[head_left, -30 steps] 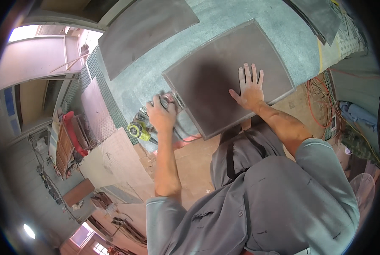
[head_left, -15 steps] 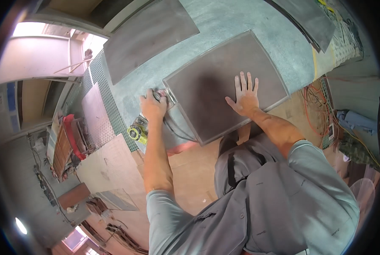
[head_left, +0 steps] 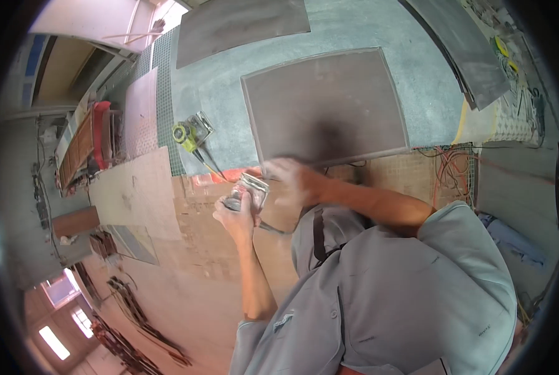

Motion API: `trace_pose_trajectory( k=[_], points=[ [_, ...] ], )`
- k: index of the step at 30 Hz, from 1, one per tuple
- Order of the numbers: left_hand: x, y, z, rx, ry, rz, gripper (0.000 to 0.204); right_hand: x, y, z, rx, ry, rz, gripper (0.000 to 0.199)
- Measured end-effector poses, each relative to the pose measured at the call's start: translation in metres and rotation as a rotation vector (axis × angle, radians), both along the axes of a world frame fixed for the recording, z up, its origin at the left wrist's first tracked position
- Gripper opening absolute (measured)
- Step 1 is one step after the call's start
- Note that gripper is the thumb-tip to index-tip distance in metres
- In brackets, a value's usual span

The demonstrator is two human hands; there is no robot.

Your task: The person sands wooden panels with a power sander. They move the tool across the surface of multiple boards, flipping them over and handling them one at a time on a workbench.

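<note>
At the left, a yellow-green power sander (head_left: 189,132) stands on the bluish surface (head_left: 426,94), its cord (head_left: 209,166) trailing over a red strip (head_left: 234,174) at the near edge. A foot catching that cord could pull the tool down to the floor. Beyond it, on the far left, lies a dark sheet (head_left: 242,25).

Next to the right, the left hand (head_left: 232,215) is closed around a grey palm sander (head_left: 253,189), held up off the surface just before its near edge, beside the near left corner of the brown-grey panel (head_left: 326,94). The rectangular pad end points away from the person. A dark lead (head_left: 273,229) runs from this tool toward the person's legs; it could snag there and jerk the sander in the grip.

The right hand (head_left: 294,178) is near the sander, by the panel's near left corner. It is blurred, so whether it grips, touches or is free cannot be told. If the sander is running, which cannot be seen either, its pad could scrape those fingers. The panel lies flat close to the near edge; a knock could shift it, and a tilted metal clip could scratch its face.

Farther right lie stacked dark sheets (head_left: 454,47), with tangled orange cords (head_left: 452,178) nearer, below surface level, where a step could catch.
</note>
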State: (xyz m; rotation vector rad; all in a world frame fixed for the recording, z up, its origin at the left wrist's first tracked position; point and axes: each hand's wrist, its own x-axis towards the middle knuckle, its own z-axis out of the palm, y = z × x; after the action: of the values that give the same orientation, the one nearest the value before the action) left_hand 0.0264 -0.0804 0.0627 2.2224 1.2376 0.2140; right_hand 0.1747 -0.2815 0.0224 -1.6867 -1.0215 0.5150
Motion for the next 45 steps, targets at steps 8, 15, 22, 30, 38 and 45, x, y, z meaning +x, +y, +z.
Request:
trace_pose_trajectory(
  k=[8,15,22,30,38,45],
  points=[
    [-0.023,-0.131,-0.012,-0.478,-0.225,-0.121,0.043,-0.06,-0.051,0.026,-0.277,-0.524,-0.126,0.06],
    [0.042,-0.103,-0.058,-0.109,-0.186,-0.515,0.056,-0.012,-0.203,0.043,-0.492,-0.384,0.056,0.074],
    [0.147,0.014,-0.105,0.253,0.11,-0.815,0.116,-0.002,-0.211,0.021,-0.767,-0.486,0.089,0.096],
    [0.197,0.017,-0.088,0.19,0.46,-0.922,0.124,-0.041,-0.039,-0.008,-0.577,-0.469,0.078,0.055],
    [0.188,0.025,-0.093,0.184,0.376,-0.947,0.121,-0.044,0.003,-0.006,-0.541,-0.505,0.119,0.047],
    [0.182,0.043,-0.109,0.097,0.242,-0.981,0.123,-0.002,-0.169,0.017,-0.774,-0.428,0.114,0.055]
  ],
)
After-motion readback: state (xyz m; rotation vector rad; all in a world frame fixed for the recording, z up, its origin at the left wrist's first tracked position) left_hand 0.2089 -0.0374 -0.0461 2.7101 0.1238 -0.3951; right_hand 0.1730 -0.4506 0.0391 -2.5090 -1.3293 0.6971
